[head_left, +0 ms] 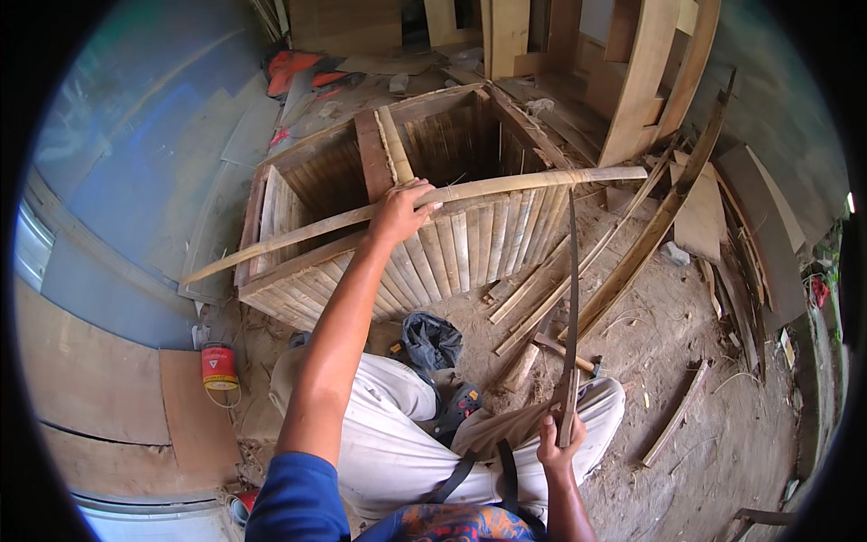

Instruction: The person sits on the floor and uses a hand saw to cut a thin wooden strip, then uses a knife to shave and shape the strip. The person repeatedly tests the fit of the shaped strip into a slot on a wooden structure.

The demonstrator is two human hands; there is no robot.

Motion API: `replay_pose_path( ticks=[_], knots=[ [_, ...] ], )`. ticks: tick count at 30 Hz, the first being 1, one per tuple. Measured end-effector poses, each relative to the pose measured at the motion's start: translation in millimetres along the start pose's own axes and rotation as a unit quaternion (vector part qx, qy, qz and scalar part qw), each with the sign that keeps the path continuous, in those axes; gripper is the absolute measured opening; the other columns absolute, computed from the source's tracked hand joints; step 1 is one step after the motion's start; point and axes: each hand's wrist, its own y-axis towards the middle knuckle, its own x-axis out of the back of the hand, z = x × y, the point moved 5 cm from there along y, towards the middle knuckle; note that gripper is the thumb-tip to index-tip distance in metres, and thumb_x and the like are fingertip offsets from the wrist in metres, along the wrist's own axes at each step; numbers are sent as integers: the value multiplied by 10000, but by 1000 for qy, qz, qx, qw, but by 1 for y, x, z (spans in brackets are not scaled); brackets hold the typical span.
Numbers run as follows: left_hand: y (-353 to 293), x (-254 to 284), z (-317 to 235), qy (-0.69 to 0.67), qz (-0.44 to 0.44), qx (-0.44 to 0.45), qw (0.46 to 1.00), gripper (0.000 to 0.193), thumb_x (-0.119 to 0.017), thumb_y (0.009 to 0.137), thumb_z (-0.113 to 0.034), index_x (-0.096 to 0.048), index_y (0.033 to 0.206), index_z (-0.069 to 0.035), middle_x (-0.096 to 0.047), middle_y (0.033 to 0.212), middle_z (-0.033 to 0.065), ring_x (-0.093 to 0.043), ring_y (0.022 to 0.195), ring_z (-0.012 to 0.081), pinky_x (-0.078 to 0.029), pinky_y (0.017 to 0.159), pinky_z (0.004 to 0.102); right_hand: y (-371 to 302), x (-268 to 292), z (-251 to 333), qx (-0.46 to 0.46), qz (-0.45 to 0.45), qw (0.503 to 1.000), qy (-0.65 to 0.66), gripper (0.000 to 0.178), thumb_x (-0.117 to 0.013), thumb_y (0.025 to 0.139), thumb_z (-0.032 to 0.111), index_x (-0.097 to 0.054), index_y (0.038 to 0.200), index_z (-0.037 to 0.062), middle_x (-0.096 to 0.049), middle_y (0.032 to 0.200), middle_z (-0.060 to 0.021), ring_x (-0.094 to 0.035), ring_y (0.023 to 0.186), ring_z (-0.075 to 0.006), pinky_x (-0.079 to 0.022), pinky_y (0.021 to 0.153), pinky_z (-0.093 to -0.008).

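My left hand point(404, 211) is closed round the middle of a long bamboo strip point(515, 187), pressing it across the near top edge of a wooden box frame point(319, 149). Both ends of the strip reach past the box. Upright bamboo slats point(442, 248) cover the box's near side, and a crosspiece point(371, 149) splits its open top into two compartments. Low over my right leg, my right hand point(562, 439) grips the handle of a long, narrow dark blade point(573, 316). The blade points up and away, its tip close to the strip; seen nearly edge-on, its exact kind is unclear.
Right of the box, bamboo lengths point(632, 262) lie on the dirt floor. A hammer point(569, 350) rests before my right knee, beside a black plastic bag point(431, 341). A red and yellow can point(219, 367) stands at left. Wooden panels point(632, 81) lean at the back.
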Motion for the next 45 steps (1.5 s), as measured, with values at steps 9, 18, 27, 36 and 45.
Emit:
replay_pose_path(
  ticks=[9, 18, 27, 36, 45],
  knots=[
    [-51, 42, 39, 63, -121, 53, 989, 466, -665, 908, -335, -585, 1236, -12, -559, 1346, 193, -532, 1199, 383, -443, 1008, 427, -11, -21, -3, -21, 24, 999, 18, 183, -608, 885, 141, -568, 808, -20, -542, 567, -39, -525, 505, -104, -399, 482, -269],
    [-82, 81, 60, 32, -44, 165, 985, 432, -607, 923, -446, -712, 947, -27, -707, 880, 189, -654, 867, 397, -517, 800, 475, 7, -70, 42, 49, 72, 996, 31, 237, -620, 885, 186, -592, 841, -46, -557, 617, -45, -512, 530, -113, -410, 508, -276],
    [-43, 63, 65, 141, 8, 296, 945, 596, -414, 994, -476, -728, 847, 8, -698, 864, 239, -676, 862, 415, -527, 821, 502, 14, -140, 67, -8, 188, 980, 59, 160, -621, 894, 110, -571, 830, -27, -538, 619, -5, -497, 555, -68, -401, 494, -250],
    [-68, 52, 46, 195, -104, 206, 953, 504, -461, 968, -382, -720, 705, -39, -694, 758, 203, -690, 707, 345, -526, 740, 454, 20, -158, 51, -33, 187, 978, 82, 194, -670, 877, 137, -560, 779, 11, -516, 545, -7, -473, 487, -68, -404, 467, -263],
    [-81, 51, 30, 230, -167, 143, 948, 505, -468, 971, -363, -714, 666, -45, -684, 685, 183, -675, 625, 359, -515, 728, 463, 19, -166, 44, -44, 195, 976, 84, 201, -680, 868, 145, -566, 773, 11, -505, 534, -14, -462, 481, -69, -403, 468, -263]
  ],
)
